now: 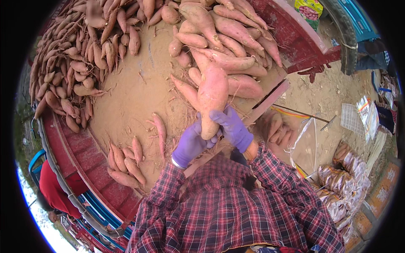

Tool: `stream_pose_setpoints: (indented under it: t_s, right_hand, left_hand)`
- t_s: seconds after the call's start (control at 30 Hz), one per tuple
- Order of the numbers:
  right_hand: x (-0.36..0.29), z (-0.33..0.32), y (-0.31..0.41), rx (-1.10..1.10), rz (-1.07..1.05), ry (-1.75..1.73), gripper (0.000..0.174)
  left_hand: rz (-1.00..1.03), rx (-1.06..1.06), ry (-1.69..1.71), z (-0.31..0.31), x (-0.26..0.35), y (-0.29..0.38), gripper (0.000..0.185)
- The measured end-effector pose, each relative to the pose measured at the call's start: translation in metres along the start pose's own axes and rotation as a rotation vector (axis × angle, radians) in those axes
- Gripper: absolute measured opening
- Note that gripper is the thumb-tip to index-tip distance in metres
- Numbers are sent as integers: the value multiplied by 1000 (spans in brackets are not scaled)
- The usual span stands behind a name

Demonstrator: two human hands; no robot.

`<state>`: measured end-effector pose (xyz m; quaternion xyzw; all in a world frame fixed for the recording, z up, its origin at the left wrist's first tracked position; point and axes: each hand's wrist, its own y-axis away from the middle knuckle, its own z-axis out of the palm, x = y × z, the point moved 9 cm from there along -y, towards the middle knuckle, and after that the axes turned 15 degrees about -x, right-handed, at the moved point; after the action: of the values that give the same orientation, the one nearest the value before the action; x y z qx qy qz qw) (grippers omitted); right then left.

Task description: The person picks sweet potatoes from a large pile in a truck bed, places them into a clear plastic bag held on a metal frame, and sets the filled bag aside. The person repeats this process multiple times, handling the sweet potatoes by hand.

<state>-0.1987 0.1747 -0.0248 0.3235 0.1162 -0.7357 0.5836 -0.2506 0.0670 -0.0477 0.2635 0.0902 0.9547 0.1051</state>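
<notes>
A large sweet potato [214,88] is held at its lower end between my two hands, both in purple gloves. My left hand [191,144] cups it from the left and below. On its right side, my right hand [232,126] has thumb and fingers around the narrow tip. Beyond the held root lies a pile of big sweet potatoes [234,31]. Many smaller sweet potatoes [79,60] are heaped at the upper left. A small group of sweet potatoes [126,164] and a single thin one [160,131] rest on the bed nearer to me.
Red metal side walls [85,161] edge the truck bed [133,95]. To the right, a clear plastic bag [303,145] hangs open by a metal rod [300,113], near filled bags [341,186] on the ground. A person in red [58,186] is at the lower left.
</notes>
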Motion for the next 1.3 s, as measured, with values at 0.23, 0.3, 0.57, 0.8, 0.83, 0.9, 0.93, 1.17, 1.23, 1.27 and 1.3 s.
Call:
stream_pose_setpoints:
  t_s: [0.23,0.3,0.57,0.8,0.83,0.9,0.93,1.17,1.23,1.27,1.3]
  right_hand:
    - [-39,-79,151,403,-347,241,93]
    - [-46,-98,202,523,-357,359,96]
    - [-16,-200,471,1119,-4,610,95]
    - [7,-290,526,1123,696,817,84]
    - [17,-309,518,1126,693,788,84]
    - [33,-342,505,1141,696,729,83]
    - [43,-357,498,1182,495,611,80]
    - [123,-457,473,1100,-169,-233,76]
    - [155,-497,487,1128,-408,-286,77]
    - [186,-517,509,1315,-263,-127,77]
    - [214,-535,525,1482,-101,41,77]
  left_hand:
    - [-357,-23,-520,68,-90,-63,42]
    - [-422,-123,-530,85,-132,-79,36]
    - [-579,-163,-819,109,-212,-104,40]
    - [-457,-144,-1344,31,-178,-136,33]
    - [-392,-204,-1578,32,-165,-142,32]
    - [-160,-282,-2015,35,-139,-150,33]
    - [-108,-311,-2112,31,-129,-153,35]
    - [-14,-173,-2404,6,-118,-156,35]
    - [22,-139,-2423,4,-120,-156,35]
    - [66,-152,-2431,1,-122,-160,35]
    - [105,-150,-2438,-4,-123,-162,35]
